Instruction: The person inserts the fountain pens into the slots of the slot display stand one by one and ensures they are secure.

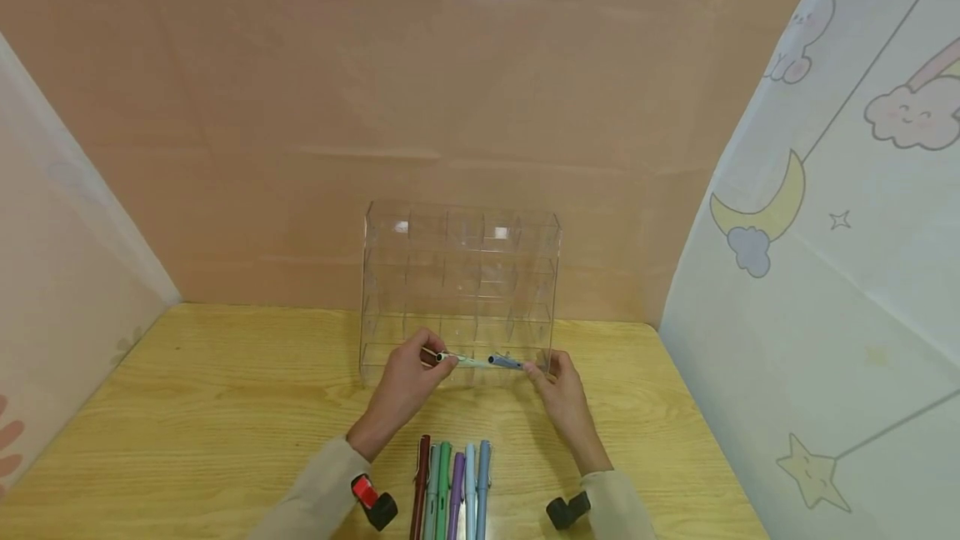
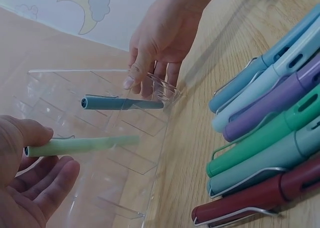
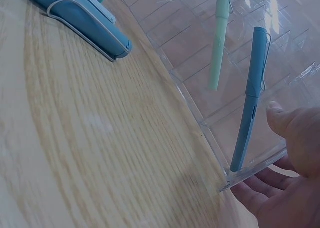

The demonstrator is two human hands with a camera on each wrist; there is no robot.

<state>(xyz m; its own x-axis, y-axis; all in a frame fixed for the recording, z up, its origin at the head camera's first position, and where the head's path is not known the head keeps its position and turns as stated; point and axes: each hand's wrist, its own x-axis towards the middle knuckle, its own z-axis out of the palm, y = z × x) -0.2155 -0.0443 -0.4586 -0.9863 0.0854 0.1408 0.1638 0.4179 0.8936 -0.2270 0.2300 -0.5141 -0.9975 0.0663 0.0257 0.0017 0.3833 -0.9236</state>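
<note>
My left hand (image 1: 405, 382) pinches a pale green pen (image 2: 85, 146) near its clip end, between thumb and fingers. The pen's other end reaches into the lower part of a clear plastic compartment rack (image 1: 461, 258). At the rack's right side, my right hand (image 1: 566, 402) holds the side wall, thumb toward the front and fingers around the outside. Just left of that thumb, a blue pen (image 3: 256, 63) leans in the bottom right compartment, its lower end near the side wall and its clip end raised.
In front of the rack, several pens lie side by side on the wooden table (image 1: 225, 407): a dark red pen (image 2: 240, 203), a purple pen (image 2: 270, 105), and green and blue ones. An orange-brown backdrop (image 1: 450, 90) stands behind; a printed white sheet (image 1: 840, 290) stands at the right.
</note>
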